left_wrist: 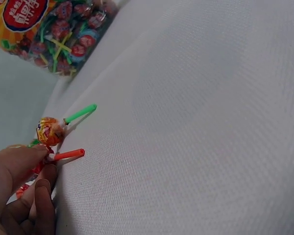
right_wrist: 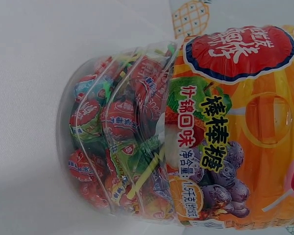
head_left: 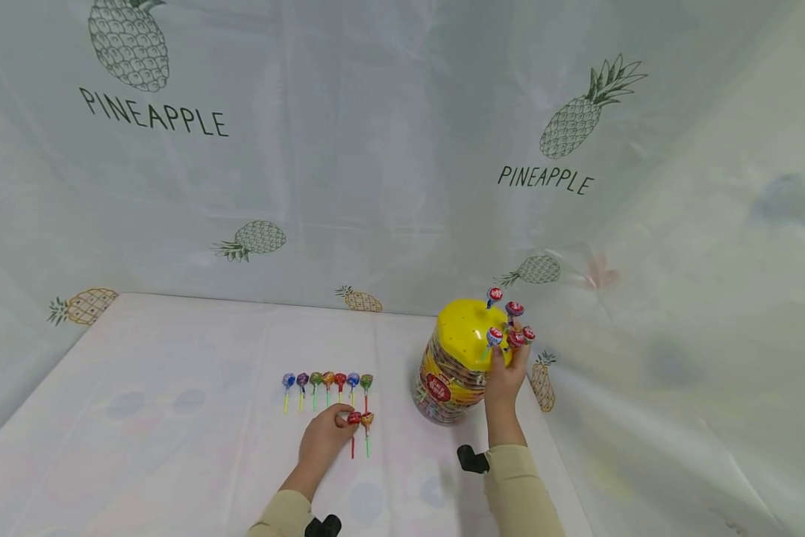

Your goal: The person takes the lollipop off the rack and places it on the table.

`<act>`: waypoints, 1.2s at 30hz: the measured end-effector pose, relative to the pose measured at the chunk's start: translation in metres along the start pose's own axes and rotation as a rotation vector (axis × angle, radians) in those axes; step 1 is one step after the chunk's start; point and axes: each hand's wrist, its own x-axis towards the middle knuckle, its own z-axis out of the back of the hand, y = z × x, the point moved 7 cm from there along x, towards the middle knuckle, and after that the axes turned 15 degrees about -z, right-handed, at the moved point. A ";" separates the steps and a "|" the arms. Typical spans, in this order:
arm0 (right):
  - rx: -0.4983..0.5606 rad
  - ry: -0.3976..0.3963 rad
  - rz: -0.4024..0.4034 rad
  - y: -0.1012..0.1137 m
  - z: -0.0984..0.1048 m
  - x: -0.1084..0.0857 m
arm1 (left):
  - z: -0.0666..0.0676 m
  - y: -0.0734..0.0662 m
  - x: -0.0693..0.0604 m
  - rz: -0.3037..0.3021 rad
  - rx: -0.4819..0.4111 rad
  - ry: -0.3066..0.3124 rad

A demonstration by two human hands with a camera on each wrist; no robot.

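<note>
My left hand [head_left: 324, 440] pinches a red-wrapped lollipop [head_left: 354, 418] lying on the white table; its red stick shows in the left wrist view. Beside that one lies an orange-wrapped lollipop [head_left: 367, 420] with a green stick. Just beyond, several lollipops [head_left: 316, 379] lie in a row, sticks toward me. A large lollipop jar [head_left: 449, 377] stands upright with a yellow lid [head_left: 465, 328]. Over the lid's right side, my right hand [head_left: 505, 384] holds a red-wrapped lollipop [head_left: 516, 340] between thumb and fingers, its stick hidden. Other lollipops [head_left: 494, 296] stand on the lid around it.
A grey-white sheet printed with pineapples [head_left: 362, 300] hangs behind and to the right of the table [head_left: 194, 418]. Through the clear lower part of the jar, many wrapped candies [right_wrist: 120, 117] show in the right wrist view.
</note>
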 end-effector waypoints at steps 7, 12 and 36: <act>0.048 0.012 0.003 -0.011 0.004 0.006 | 0.000 0.001 0.002 -0.011 0.000 -0.016; 0.052 0.000 0.012 -0.024 0.009 0.012 | 0.010 -0.003 0.006 -0.005 -0.045 -0.071; 0.099 0.002 0.014 -0.025 0.009 0.011 | 0.025 -0.187 0.074 -0.372 -0.295 -0.069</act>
